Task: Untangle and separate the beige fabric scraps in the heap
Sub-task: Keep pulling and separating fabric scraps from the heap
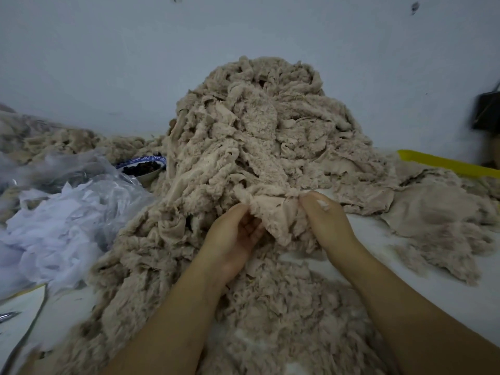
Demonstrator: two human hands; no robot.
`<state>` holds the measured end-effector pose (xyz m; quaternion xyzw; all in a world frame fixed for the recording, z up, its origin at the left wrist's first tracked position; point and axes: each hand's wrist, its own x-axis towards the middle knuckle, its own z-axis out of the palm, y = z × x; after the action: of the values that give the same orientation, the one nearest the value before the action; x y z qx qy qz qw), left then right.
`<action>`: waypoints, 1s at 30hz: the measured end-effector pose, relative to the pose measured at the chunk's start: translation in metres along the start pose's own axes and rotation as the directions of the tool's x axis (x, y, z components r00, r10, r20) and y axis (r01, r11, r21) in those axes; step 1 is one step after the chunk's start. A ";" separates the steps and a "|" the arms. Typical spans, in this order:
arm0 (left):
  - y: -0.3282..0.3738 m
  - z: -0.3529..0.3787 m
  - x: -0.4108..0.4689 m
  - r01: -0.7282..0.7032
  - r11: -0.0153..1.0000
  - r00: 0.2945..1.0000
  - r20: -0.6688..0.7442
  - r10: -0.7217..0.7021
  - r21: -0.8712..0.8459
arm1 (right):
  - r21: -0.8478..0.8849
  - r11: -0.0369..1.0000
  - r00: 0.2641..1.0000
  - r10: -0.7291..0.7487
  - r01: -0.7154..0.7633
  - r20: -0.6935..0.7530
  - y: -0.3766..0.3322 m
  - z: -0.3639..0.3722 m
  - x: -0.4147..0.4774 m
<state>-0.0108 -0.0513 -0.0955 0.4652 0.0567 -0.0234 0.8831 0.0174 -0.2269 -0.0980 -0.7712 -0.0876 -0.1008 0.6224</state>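
A tall heap of beige fabric scraps [259,136] rises in the middle of the white table against the wall. At its foot, both hands hold one beige scrap [281,220] that still joins the heap. My left hand [235,239] grips the scrap's left edge, palm turned up. My right hand [327,220] pinches its right edge, with a bit of fluff stuck on the back of the hand. More fluffy beige scraps [284,307] lie spread below and between my forearms.
Separate beige scraps [443,217] lie flat at the right. A clear plastic bag with white filling [67,212] sits at the left, a blue-rimmed bowl of dark pieces [143,166] behind it. A yellow strip [443,162] lies at the right back, a dark object [487,112] by the wall.
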 end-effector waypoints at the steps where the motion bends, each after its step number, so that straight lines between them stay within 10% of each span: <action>1: 0.000 0.000 -0.001 0.019 1.000 1.000 0.003 -0.019 -0.020 | 0.010 1.000 1.000 0.019 -0.019 -0.006 0.000 0.000 0.000; 5: 0.004 0.004 -0.005 0.110 0.987 0.992 0.079 -0.102 -0.116 | 0.004 0.996 0.996 -0.093 0.092 0.010 -0.003 0.007 -0.003; 13: -0.007 0.012 -0.011 0.104 0.970 0.983 0.125 -0.134 0.222 | -0.056 0.993 0.994 -0.099 0.102 0.055 0.000 0.011 -0.001; 30: -0.002 0.016 -0.014 0.151 0.986 0.973 0.167 -0.162 0.073 | -0.046 0.999 0.957 -0.009 0.023 0.291 0.000 0.013 -0.003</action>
<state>-0.0237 -0.0653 -0.0866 0.4816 0.0160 -0.1348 0.8658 0.0155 -0.2145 -0.1016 -0.7919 -0.1818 0.0064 0.5830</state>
